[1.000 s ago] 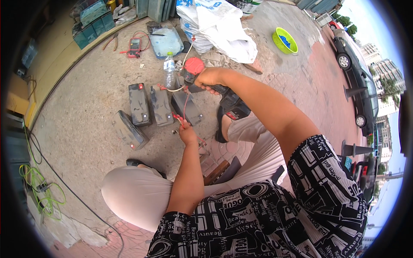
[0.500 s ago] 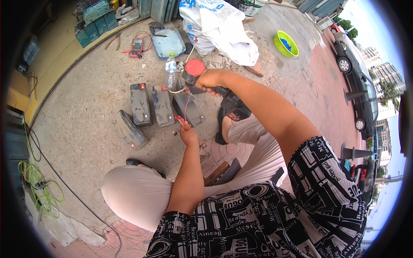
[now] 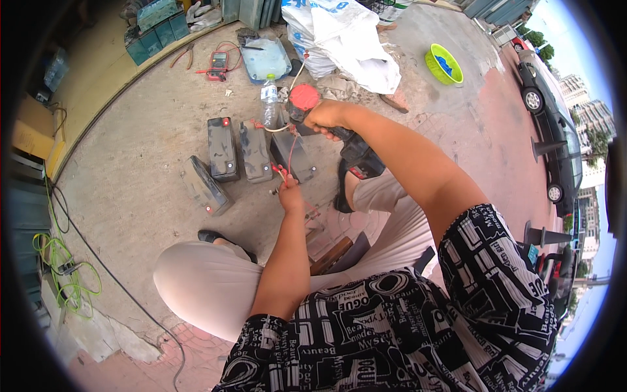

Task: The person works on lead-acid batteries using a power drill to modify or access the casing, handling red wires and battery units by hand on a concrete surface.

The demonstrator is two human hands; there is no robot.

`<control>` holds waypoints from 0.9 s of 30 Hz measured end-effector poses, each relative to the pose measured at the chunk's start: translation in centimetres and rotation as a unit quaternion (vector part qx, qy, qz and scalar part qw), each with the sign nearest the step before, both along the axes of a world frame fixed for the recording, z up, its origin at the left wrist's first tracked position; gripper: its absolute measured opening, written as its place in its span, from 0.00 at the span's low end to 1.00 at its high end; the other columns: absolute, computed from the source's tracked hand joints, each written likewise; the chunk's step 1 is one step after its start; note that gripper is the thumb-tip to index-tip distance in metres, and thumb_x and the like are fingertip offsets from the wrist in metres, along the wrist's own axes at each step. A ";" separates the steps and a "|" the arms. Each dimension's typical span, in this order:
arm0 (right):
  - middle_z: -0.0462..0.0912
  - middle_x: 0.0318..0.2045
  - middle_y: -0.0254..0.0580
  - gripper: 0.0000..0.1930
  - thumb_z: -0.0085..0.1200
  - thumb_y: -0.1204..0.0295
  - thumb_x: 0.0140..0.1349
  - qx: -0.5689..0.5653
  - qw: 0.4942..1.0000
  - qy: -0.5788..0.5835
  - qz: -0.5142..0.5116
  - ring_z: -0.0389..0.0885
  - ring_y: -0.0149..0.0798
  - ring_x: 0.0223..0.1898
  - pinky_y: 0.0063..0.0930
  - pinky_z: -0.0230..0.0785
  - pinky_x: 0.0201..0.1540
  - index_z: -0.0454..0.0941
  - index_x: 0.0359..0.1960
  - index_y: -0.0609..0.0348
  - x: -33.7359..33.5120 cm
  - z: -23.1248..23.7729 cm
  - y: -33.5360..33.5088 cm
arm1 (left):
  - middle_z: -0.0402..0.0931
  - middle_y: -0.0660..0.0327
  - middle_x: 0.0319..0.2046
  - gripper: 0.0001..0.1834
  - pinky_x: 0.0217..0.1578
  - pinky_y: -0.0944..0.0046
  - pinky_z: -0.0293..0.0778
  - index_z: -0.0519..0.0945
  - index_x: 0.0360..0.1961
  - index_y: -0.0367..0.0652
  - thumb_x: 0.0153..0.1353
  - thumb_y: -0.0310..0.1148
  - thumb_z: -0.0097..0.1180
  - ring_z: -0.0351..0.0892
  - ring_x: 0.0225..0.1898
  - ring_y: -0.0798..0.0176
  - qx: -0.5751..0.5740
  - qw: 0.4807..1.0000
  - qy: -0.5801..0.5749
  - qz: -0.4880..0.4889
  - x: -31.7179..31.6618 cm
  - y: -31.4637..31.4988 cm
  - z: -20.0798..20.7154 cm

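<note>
My right hand (image 3: 325, 116) is wrapped round the grip of a drill-shaped cordless power tool (image 3: 367, 162), its round red rear end over the far batteries. The working tip is hidden beneath it. Closer to me, my left hand (image 3: 290, 196) pinches a thin red cable (image 3: 290, 157) beside the rightmost battery. Several dusty dark block batteries stand on the ground: a tilted one (image 3: 206, 185) at the left, an upright one (image 3: 223, 149), a middle one (image 3: 255, 151) and a right one (image 3: 302, 161). A pale cable (image 3: 277, 129) runs between terminals under the tool.
A clear bottle (image 3: 269, 104) stands behind the batteries. Beyond lie a red multimeter (image 3: 217, 64), pliers (image 3: 183, 56), a translucent tub (image 3: 264, 62) and white sacks (image 3: 339, 42). A green basin (image 3: 444, 64) sits at the right. Black cable (image 3: 124, 300) crosses the ground at left.
The whole view has shifted slightly, so the scene sits a little further right. Both hands keep their holds and their places relative to the batteries.
</note>
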State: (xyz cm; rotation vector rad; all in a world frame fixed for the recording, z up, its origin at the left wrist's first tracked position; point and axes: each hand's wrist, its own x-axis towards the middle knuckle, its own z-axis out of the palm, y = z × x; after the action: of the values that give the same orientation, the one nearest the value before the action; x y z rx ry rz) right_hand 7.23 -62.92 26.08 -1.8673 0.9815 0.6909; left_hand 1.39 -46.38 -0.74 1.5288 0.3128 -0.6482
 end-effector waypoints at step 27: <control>0.68 0.15 0.33 0.10 0.54 0.68 0.47 0.127 0.988 -0.085 -0.001 0.69 0.31 0.15 0.27 0.64 0.17 0.68 0.16 0.57 -10.0 4.0 1.5 | 0.66 0.72 0.20 0.15 0.17 0.72 0.55 0.74 0.29 0.46 0.66 0.45 0.48 0.57 0.17 0.76 0.001 0.986 -0.086 -0.140 -2.0 7.4 16.1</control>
State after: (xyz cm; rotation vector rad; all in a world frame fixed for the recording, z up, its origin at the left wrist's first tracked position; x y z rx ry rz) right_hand -2.81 -61.39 30.05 -1.6698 0.7489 0.6131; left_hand -0.61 -39.01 15.32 1.6329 -0.0340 -0.7296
